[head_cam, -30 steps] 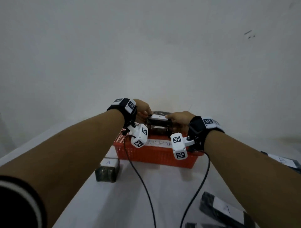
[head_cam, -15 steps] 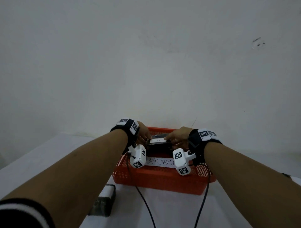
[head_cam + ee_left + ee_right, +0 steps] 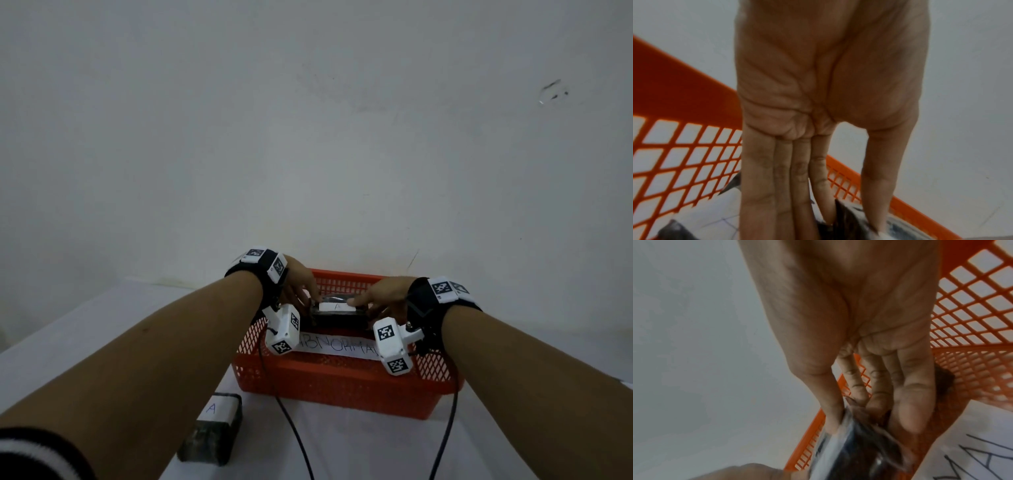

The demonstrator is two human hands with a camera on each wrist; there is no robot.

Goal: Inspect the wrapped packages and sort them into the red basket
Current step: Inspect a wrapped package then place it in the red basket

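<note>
A dark wrapped package [image 3: 337, 310] with a white label marked "A" hangs just inside the red basket [image 3: 342, 387], held at both ends. My left hand [image 3: 303, 291] pinches its left end between thumb and fingers [image 3: 818, 186]; the package's dark corner [image 3: 849, 224] shows below them. My right hand [image 3: 380, 298] pinches its right end, where the shiny wrap [image 3: 859, 443] sits between thumb and fingers [image 3: 912, 405]. A paper label [image 3: 337, 346] reading "ABNORMAL" lies inside the basket, also seen as the label [image 3: 972, 451] in the right wrist view.
Another wrapped package [image 3: 214, 431] marked "A" lies on the white table [image 3: 85, 329] in front of the basket's left corner. Two black cables [image 3: 291, 425] run from the wrist cameras toward me. A plain white wall stands close behind the basket.
Both hands have lowered the package from above the basket rim down into the basket. The head view has tilted upward, so the packages at lower right have left the frame.
</note>
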